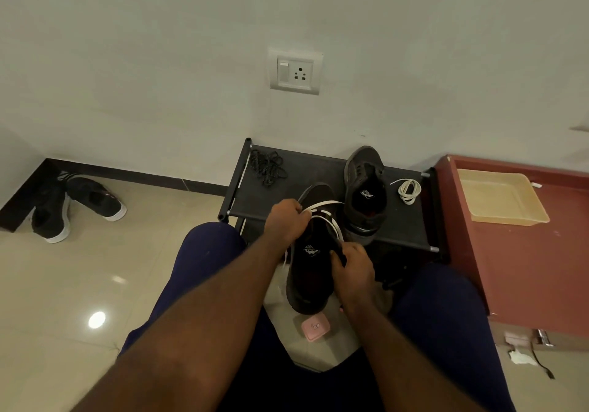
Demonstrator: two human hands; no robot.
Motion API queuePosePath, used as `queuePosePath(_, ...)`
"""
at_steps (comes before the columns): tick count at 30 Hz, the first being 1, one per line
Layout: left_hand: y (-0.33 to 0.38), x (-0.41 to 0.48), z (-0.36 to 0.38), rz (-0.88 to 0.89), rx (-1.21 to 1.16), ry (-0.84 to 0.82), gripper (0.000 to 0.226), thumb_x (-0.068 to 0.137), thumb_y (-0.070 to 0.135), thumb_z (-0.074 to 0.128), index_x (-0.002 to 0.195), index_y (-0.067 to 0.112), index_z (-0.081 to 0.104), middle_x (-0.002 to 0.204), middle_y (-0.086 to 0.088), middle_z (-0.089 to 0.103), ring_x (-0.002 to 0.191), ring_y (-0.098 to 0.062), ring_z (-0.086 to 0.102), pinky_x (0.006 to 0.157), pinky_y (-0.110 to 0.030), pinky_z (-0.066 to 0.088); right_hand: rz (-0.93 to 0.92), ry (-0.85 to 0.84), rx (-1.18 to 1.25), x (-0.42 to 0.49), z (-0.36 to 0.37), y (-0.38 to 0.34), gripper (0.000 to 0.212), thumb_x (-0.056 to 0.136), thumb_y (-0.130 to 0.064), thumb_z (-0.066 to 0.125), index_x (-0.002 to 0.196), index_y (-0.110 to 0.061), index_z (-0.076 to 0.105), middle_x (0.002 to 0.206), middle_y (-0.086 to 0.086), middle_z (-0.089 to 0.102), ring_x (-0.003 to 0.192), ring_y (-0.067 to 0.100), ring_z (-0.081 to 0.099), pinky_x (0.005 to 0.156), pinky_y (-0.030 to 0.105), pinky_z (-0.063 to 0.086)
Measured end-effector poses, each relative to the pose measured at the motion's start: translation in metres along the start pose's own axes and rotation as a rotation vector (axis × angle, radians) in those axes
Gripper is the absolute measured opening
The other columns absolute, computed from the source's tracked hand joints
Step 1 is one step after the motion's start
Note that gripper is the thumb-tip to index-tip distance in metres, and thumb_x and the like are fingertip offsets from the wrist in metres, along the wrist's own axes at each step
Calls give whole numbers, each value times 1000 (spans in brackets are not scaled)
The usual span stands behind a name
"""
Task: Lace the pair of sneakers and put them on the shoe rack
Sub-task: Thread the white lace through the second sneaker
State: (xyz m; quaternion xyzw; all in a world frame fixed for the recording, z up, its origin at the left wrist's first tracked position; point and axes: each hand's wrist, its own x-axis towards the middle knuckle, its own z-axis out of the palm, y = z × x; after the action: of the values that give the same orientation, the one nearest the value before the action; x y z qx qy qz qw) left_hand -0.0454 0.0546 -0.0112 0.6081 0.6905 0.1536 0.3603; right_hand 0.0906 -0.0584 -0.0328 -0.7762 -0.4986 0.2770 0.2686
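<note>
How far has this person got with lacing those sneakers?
Nothing looks finished. In hand: the left hand pulls a white lace on the near sneaker, which the right hand grips. Left: the second sneaker sits unlaced on the shoe rack, a coiled lace beside it.

Both forearms (207, 313) reach forward from near. The left hand (287, 220), farther, pinches a lace (323, 204) with curled fingers; the right hand (352, 270), nearer, grips the side of the sneaker (310, 279).

A shoe rack (255, 201) is standing against the wall (159, 77). On its top a sneaker (365, 195) is lying between a tangled lace (267, 166), left, and a coiled lace (409, 191), right; a second sneaker (310, 271) is sitting just in front, toe over the rack. Right of the rack, a bench (526, 268) is carrying a tray (500, 198).
</note>
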Motion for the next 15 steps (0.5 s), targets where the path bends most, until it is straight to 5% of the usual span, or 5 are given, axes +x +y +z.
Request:
queuePosePath(5,6,14,4,-148,-153,-104,19,86,18,67,72,6,67,78,-10,67,73,-23,62,71,-33,54,-24,-33,-26,2,-1,4,31,97,-23,59,127,-20,67,111,3,61,100,19,60,82,26,43)
queuePosePath(8,10,12,-7,-231,-545,76,15,88,8,61,74,3,62,72,-14,56,62,-19,50,55,-28,41,-15,-5,-13,3,-2,4,28,97,-22,59,124,-17,68,107,1,62,93,13,56,80,24,40)
queuePosePath(11,4,7,-30,-311,-803,231,14,91,9,55,78,8,60,77,-8,60,70,-17,53,57,-28,40,22,23,21,3,-3,1,26,98,-24,59,121,-17,69,106,-2,61,92,9,53,80,23,41)
queuePosePath(13,-7,6,-42,-281,-720,257,9,92,9,54,96,8,62,84,-5,61,77,-18,55,60,-26,42,34,30,26,2,-4,-2,25,98,-24,59,120,-17,69,106,-3,61,91,9,53,79,23,40)
queuePosePath(15,-16,1,-46,-269,-461,204,48,92,17,58,137,4,45,114,-9,59,99,-22,59,77,-34,52,44,43,24,2,-5,-6,23,97,-23,60,118,-18,69,107,-2,62,91,10,53,78,23,38)
